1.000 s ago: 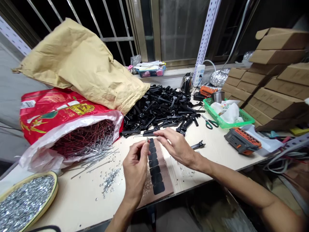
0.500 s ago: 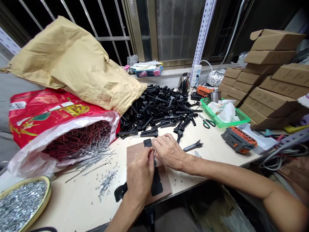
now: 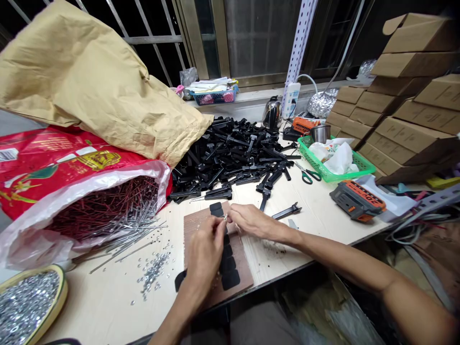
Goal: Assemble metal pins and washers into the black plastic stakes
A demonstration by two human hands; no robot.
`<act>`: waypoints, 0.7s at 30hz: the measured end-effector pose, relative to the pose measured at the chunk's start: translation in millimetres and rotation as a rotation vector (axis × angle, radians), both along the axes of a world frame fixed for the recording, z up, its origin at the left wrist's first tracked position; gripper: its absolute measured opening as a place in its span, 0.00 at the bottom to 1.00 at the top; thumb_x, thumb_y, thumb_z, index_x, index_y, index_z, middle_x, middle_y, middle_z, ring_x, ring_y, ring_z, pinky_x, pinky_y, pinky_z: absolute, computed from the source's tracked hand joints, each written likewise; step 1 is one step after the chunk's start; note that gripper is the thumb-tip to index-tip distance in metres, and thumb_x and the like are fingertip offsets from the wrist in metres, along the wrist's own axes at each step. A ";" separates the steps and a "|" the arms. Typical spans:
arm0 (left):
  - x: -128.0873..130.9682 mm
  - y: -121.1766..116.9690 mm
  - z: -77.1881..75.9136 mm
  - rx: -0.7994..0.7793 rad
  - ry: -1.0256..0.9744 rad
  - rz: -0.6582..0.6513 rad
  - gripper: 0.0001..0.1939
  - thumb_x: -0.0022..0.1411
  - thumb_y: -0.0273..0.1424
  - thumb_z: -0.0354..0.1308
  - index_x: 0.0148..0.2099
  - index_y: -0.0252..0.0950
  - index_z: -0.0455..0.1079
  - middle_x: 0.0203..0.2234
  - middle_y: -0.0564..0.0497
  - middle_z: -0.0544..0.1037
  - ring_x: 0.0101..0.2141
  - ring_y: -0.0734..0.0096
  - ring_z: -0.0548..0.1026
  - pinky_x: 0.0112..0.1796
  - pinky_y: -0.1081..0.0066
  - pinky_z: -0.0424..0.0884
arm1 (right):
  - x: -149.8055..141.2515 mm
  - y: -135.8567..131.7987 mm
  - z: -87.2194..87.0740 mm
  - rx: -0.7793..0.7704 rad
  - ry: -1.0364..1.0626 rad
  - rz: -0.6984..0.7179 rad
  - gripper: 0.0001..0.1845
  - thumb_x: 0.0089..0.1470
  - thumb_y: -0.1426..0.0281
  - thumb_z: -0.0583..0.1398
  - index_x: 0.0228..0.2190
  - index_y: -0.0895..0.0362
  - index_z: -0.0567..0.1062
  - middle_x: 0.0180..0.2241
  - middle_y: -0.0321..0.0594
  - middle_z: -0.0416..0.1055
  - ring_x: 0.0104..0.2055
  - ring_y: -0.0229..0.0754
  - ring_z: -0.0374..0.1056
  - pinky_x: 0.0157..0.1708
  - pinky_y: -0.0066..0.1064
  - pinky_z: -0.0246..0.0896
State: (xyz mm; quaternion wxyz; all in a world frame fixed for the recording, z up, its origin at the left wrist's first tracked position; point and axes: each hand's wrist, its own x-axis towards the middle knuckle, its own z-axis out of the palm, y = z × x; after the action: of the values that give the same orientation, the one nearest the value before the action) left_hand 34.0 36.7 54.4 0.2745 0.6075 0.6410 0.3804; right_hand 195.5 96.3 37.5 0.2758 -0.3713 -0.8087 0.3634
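Over the brown board (image 3: 245,274), the left hand (image 3: 204,248) pinches a tiny pale piece (image 3: 226,217); the right hand (image 3: 249,221) reaches it from three o'clock, fingertips close, whether gripping I can't tell. Black pads (image 3: 230,279) run toward six o'clock.

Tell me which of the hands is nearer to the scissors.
Right. In the picture, the right hand is below and left of the scissors; the left hand lies even lower and farther left.

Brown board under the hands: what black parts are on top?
A row of flat black pads lies on the brown board. The left hand hides part of that row; whatever sits beneath it can't be seen.
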 end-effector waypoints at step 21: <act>102.0 -110.5 -34.5 -0.869 -0.977 0.058 0.24 0.53 0.45 0.63 0.47 0.34 0.73 0.25 0.51 0.75 0.18 0.78 0.68 0.21 0.74 0.69 | 54.4 -190.3 -32.5 -1.360 0.901 -0.415 0.14 0.55 0.55 0.57 0.33 0.52 0.63 0.19 0.26 0.60 0.12 0.27 0.48 0.13 0.20 0.45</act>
State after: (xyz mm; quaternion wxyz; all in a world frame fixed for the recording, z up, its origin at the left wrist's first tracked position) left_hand 136.0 -73.9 19.9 0.7443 0.1807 0.5540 0.3264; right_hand 249.9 -94.0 5.0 0.3496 -0.4171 -0.1414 0.8269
